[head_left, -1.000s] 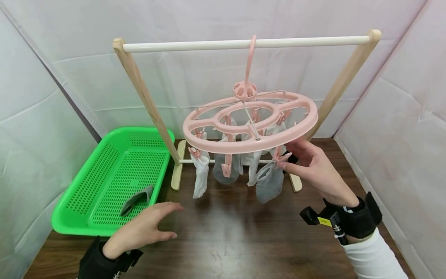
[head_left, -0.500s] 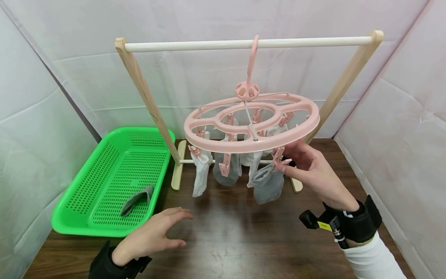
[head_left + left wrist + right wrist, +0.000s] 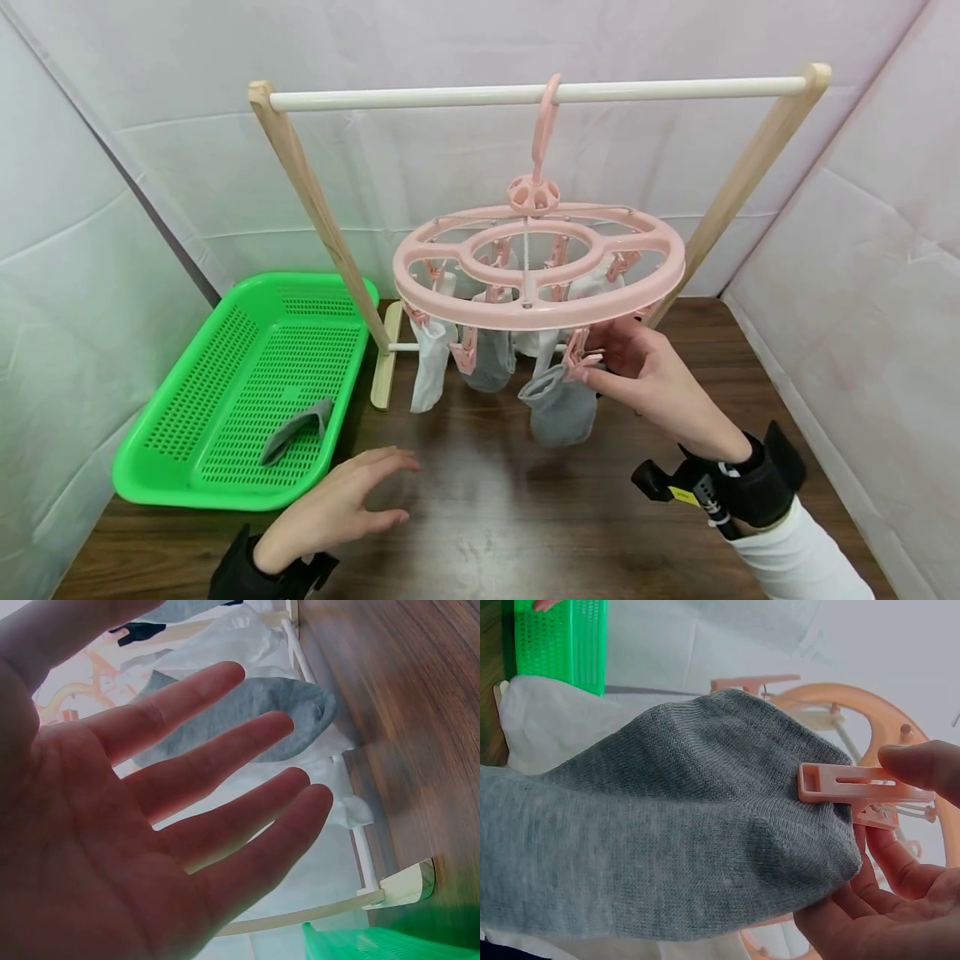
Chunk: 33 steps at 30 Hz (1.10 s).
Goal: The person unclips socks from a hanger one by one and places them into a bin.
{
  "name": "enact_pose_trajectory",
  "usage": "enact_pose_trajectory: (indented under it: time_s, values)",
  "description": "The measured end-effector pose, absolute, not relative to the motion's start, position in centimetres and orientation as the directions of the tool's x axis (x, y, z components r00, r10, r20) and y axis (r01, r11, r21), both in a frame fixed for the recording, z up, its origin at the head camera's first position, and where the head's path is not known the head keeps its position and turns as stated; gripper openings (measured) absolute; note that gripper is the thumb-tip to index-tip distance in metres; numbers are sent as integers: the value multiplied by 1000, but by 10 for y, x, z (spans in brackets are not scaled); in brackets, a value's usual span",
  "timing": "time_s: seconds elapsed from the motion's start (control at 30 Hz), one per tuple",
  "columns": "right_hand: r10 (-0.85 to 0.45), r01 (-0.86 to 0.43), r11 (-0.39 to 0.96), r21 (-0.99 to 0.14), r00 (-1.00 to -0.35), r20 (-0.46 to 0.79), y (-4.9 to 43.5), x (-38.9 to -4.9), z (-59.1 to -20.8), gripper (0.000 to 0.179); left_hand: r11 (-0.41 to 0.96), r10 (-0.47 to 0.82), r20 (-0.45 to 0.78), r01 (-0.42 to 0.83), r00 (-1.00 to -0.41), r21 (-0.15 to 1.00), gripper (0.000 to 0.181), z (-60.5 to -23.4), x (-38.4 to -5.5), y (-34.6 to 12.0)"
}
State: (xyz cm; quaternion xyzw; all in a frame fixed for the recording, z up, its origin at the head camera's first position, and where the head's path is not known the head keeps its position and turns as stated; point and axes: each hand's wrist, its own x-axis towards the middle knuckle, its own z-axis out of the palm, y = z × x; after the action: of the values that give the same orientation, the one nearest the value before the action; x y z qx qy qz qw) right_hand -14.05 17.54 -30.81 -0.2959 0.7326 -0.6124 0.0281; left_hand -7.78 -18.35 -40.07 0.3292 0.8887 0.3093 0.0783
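A pink oval clip hanger [image 3: 540,315] hangs by its hook from a white rod. At its front right, my right hand [image 3: 652,375] pinches a pink clothespin [image 3: 847,784], with the thumb on its outer end and the fingers behind. That clothespin bites the cuff of a grey sock [image 3: 705,825], which dangles below the ring. White socks [image 3: 432,367] and another grey sock [image 3: 491,358] hang from other clips. My left hand [image 3: 341,508] hovers over the table near the basket, holding nothing; its fingers [image 3: 210,754] are extended and spread.
A green plastic basket [image 3: 225,497] stands at the left, with one grey sock [image 3: 296,429] inside. The rod [image 3: 412,98] rests on wooden side posts [image 3: 318,217]. White fabric walls [image 3: 862,250] enclose the dark wooden table [image 3: 480,533].
The hanger has turned a little, carrying its front clips leftward. My right hand has moved left along with the clothespin and grey sock. The left hand has shifted right, away from the basket.
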Motion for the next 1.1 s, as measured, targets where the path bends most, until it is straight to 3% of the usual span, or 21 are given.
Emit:
enact_pose_trajectory:
  time_s: [0.27, 0.57, 0.9, 1.1]
  values:
    - [-502, -403, 45, -914, -800, 328, 164, -141, -310, 30, 553, 603, 112, 516, -790, 654, 42, -407, -91, -175]
    - [-515, -384, 20, -923, -795, 320, 146, -144, -310, 32, 422, 578, 253, 550, -776, 721, 51, -402, -114, -156]
    - [-527, -353, -4, -936, -795, 302, 133, -144, -309, 32, 287, 585, 304, 543, -752, 790, 64, -404, -137, -125]
    - [-521, -356, -34, -934, -791, 320, 128, -148, -310, 29, 171, 559, 312, 475, -768, 864, 66, -413, -148, -108]
